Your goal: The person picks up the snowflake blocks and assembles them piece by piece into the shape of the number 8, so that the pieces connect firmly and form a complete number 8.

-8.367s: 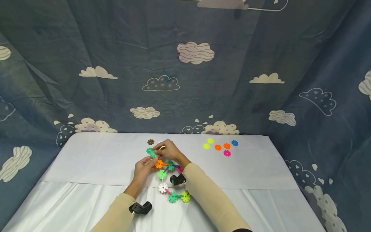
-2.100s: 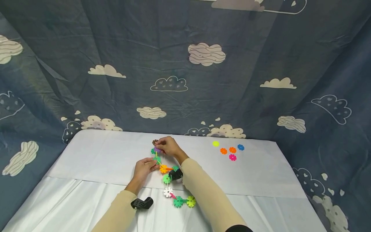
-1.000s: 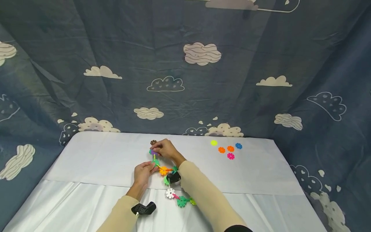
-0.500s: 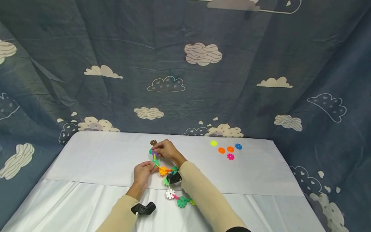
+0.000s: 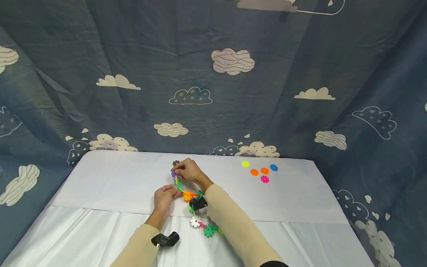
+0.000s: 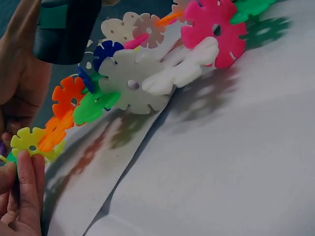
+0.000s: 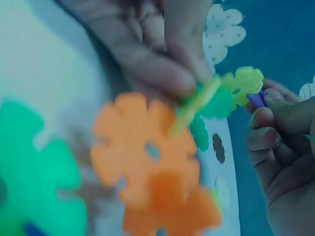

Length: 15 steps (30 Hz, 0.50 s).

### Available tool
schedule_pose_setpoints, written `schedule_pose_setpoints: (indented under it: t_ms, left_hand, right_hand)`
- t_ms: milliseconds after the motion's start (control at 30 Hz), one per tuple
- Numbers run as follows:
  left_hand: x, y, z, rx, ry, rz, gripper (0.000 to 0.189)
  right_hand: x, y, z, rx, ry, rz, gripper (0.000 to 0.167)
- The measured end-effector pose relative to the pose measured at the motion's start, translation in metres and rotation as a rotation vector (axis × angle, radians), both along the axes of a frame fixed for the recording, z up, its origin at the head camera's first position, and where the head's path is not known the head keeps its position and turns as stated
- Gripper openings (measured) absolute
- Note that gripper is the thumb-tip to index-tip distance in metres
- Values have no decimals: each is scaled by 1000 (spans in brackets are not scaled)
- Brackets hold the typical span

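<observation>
Pinching green disc [image 5: 179, 186] of slotted-disc chain [image 5: 188, 196] between thumb and fingers of left hand [image 5: 163, 200]; just past those fingertips, pinching purple disc [image 5: 175, 174] in right hand [image 5: 189, 170], also thumb against fingers. Running from fingertips toward near side, bending at joints; probably handling as light, stiff, smooth plastic, maybe popping loose if tugged, so calling for gripping flat faces close beside each slot. Noting loose discs [image 5: 264, 170], yellow, orange, pink, blue, well right of the fingers.
</observation>
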<state>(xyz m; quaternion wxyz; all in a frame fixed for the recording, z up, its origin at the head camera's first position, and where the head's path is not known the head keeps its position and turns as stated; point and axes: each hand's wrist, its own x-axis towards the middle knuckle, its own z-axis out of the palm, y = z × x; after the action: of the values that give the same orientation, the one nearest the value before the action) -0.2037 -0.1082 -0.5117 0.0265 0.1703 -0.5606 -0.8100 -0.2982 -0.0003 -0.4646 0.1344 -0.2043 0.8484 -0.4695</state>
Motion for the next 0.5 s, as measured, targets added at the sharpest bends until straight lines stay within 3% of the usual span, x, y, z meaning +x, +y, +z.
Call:
schedule_pose_setpoints:
  t_ms: [100, 500]
  left_hand:
    - [0, 0, -2, 14, -8, -14, 21]
    - [-3, 1, -4, 9, 11, 6, 21]
  right_hand:
    - [-1, 4, -1, 33, -3, 7, 13]
    - [2, 6, -2, -163, -40, -69, 6]
